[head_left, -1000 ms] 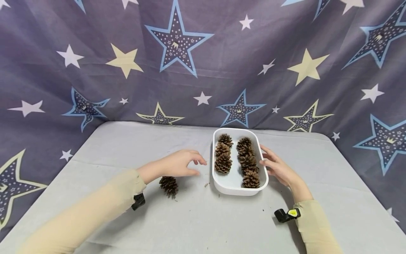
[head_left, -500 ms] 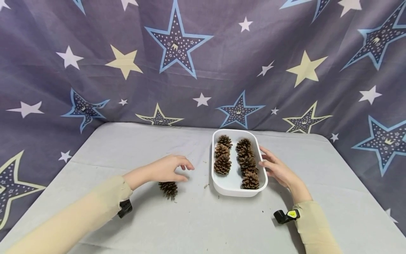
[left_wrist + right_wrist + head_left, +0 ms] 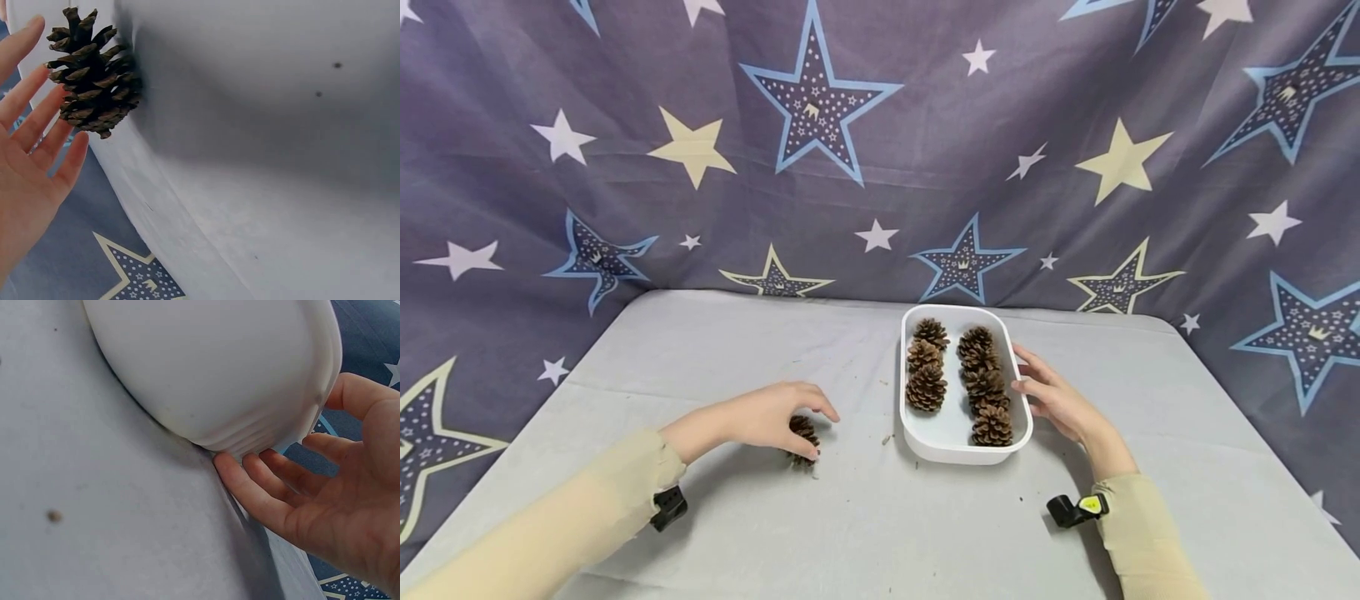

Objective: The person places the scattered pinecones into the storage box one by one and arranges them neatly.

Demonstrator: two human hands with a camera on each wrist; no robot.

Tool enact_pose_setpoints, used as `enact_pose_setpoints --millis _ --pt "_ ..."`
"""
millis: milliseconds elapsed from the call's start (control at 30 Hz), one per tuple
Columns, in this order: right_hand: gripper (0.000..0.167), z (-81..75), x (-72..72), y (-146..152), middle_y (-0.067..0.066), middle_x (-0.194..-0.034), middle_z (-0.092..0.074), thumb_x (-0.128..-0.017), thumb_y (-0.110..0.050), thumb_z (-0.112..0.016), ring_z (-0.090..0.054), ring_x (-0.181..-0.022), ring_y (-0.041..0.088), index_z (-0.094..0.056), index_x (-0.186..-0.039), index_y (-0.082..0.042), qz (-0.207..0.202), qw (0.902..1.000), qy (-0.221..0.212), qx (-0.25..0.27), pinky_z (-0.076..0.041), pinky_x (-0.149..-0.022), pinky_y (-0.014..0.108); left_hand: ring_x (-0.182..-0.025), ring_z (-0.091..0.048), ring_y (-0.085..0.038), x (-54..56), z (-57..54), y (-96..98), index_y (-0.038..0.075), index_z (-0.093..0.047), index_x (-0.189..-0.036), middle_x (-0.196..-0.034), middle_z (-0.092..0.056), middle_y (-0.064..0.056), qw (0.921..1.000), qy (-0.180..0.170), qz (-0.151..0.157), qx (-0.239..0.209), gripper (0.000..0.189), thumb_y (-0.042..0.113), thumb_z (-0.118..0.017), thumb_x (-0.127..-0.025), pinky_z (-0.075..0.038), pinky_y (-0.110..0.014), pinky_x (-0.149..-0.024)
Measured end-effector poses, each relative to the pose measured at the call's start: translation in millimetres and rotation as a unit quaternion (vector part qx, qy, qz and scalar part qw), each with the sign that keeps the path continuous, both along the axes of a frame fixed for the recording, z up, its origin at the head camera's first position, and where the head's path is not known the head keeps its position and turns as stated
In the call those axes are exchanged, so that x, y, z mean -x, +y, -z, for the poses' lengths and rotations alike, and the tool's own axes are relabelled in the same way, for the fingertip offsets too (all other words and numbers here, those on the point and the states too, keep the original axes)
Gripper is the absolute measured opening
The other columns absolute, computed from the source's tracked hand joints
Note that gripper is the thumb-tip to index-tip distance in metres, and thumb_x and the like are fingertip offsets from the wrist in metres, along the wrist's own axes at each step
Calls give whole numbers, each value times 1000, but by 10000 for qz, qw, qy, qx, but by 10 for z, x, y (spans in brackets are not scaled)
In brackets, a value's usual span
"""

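Covering the surface (image 3: 850,533) is pale grey cloth, backed by a star-printed curtain (image 3: 820,167). The left hand (image 3: 767,417) spreads relaxed fingers over a loose pine cone (image 3: 805,437); the right hand (image 3: 1056,400) rests straight fingers against the white tray (image 3: 955,450).

Lighting even, moderately bright, diffuse from above; soft shadows lie under the forearms and beside the white tray (image 3: 917,433), no glare. Head view sharp, with wide-angle bending at the edges. Wrist views soft up close; the table (image 3: 281,156) surface curves.

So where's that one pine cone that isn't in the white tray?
In the head view the loose pine cone lies on the table, left of the white tray, right by the left hand.
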State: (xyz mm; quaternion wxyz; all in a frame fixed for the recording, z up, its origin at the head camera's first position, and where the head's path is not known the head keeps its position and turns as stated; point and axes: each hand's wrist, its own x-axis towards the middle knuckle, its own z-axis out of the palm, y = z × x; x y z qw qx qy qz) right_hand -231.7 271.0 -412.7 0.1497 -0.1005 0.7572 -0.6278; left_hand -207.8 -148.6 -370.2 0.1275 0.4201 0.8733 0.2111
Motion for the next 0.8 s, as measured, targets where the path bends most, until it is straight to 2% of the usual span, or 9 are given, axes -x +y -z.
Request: enact_pose_setpoints --millis 200,500,800 --pt "69 -1 -8 -10 27 -140 -21 -89 -10 -46 -40 -115 27 -8 -147 -13 6 10000 17 12 -47 -89 38 -109 -51 -19 -51 35 -63 11 -61 -113 -113 -58 2 9999 61 105 94 50 30 -76 -70 -39 -41 -98" --pt "69 -2 -10 -4 28 -140 -21 -89 -9 -46 -40 -116 29 -7 -147 -13 -8 10000 19 68 -46 -91 40 -107 -52 -17 -85 140 -95 15 -60 -112 -111 -58 4 9992 123 211 319 52 29 -78 -66 -39 -39 -97" --pt "69 -11 -10 -7 28 -141 -21 -90 -8 -45 -40 -116 29 -7 -147 -13 0 10000 26 73 -46 -91 42 -105 -53 -16 -84 186 -91 18 -62 -111 -109 -58 7 9993 72 89 363 46 28 -78 -68 -41 -38 -95"
